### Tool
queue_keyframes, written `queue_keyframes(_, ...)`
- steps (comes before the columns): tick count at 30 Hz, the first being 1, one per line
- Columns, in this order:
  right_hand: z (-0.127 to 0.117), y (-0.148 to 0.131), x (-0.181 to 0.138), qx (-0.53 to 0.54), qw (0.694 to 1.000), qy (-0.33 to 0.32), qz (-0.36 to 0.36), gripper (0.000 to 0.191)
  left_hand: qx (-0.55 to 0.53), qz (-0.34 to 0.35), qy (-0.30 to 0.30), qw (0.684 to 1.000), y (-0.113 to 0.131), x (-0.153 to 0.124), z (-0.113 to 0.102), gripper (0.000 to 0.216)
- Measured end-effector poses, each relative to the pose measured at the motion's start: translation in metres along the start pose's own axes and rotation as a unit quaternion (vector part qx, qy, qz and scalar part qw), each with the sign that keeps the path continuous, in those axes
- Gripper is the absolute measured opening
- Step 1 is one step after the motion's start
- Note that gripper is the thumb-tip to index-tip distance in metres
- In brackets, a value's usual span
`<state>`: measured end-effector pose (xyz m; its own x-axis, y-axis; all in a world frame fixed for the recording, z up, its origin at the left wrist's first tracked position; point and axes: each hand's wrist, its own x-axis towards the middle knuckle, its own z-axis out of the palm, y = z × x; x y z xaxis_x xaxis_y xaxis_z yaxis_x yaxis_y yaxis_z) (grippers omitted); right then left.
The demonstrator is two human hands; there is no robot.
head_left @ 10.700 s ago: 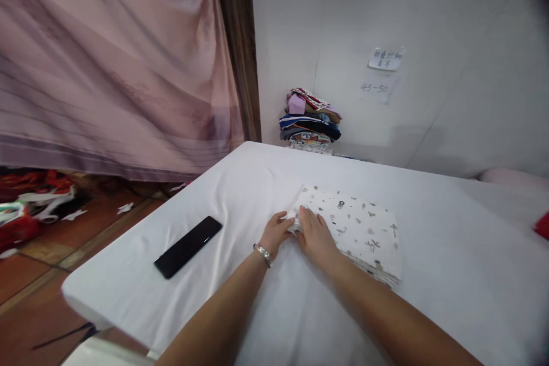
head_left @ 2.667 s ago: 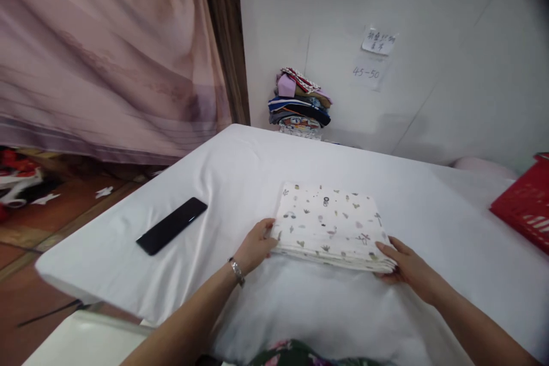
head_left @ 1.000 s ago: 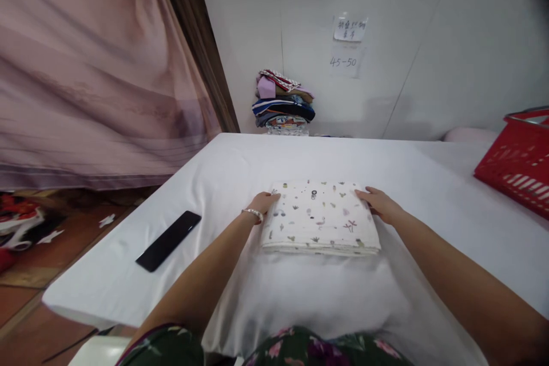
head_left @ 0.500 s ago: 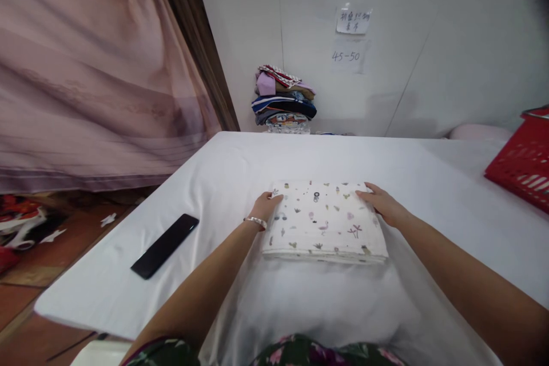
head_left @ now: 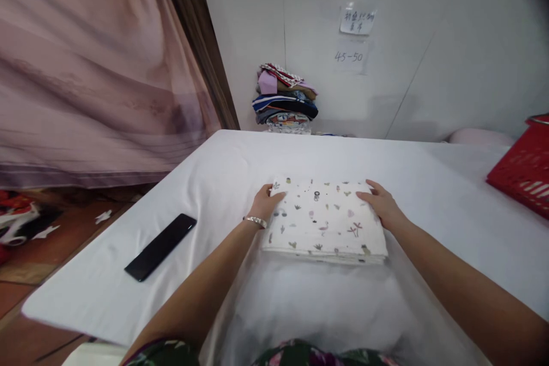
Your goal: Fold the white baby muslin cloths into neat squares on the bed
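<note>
A folded white cloth [head_left: 323,220] printed with small cactus and flamingo shapes lies flat on the white sheet [head_left: 240,166]. My left hand [head_left: 266,203], with a silver bracelet at the wrist, rests on the cloth's left edge, fingers laid flat. My right hand [head_left: 380,206] lies on the right edge, fingers stretched over the top layer. Neither hand lifts the cloth.
A black phone [head_left: 160,247] lies on the sheet to the left. A pile of folded clothes [head_left: 285,100] stands against the white wall behind. A red basket [head_left: 521,168] sits at the right edge. A pink curtain [head_left: 94,63] hangs at left.
Over the last second both hands have stayed on the folded cloth's two sides, shifting only slightly. Earlier they turned and squared the cloth on the sheet.
</note>
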<state>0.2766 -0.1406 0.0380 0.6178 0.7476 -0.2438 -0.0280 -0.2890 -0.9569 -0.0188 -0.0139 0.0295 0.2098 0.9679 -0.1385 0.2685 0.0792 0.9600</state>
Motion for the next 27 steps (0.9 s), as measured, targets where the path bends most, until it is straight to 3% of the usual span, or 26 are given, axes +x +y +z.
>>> queue_keyframes(3, 0.007, -0.004, 0.015, -0.006, 0.998, 0.021, -0.055, 0.077, 0.012, 0.021, 0.027, 0.999, 0.008, 0.014, -0.002, 0.044)
queue_keyframes(7, 0.017, -0.004, 0.035, -0.097, 0.994, 0.028, -0.032, 0.08, 0.117, -0.057, 0.064, 0.989, 0.013, 0.028, -0.006, 0.052)
queue_keyframes(12, 0.01, 0.005, 0.039, -0.171, 0.985, -0.017, -0.004, 0.081, 0.171, -0.1, 0.038, 0.979, 0.012, 0.024, -0.015, 0.062)
queue_keyframes(15, -0.002, 0.01, 0.036, -0.248, 0.967, -0.038, -0.046, 0.072, 0.191, -0.101, 0.005, 0.976, 0.01, 0.015, -0.022, 0.068)
queue_keyframes(19, -0.004, 0.001, 0.045, -0.383, 0.902, -0.02, -0.2, 0.056, 0.231, -0.103, -0.039, 0.967, 0.008, 0.001, -0.03, 0.075)
queue_keyframes(21, 0.008, -0.011, 0.053, -0.455, 0.852, -0.057, -0.255, 0.052, 0.255, -0.101, -0.053, 0.96, 0.009, -0.005, -0.031, 0.075)
queue_keyframes(24, 0.037, -0.029, 0.067, -0.534, 0.789, -0.143, -0.269, 0.053, 0.295, -0.08, -0.06, 0.95, 0.009, -0.012, -0.029, 0.064)
queue_keyframes(27, 0.063, -0.041, 0.078, -0.564, 0.766, -0.199, -0.234, 0.061, 0.3, -0.067, -0.04, 0.951, 0.004, -0.017, -0.024, 0.054)
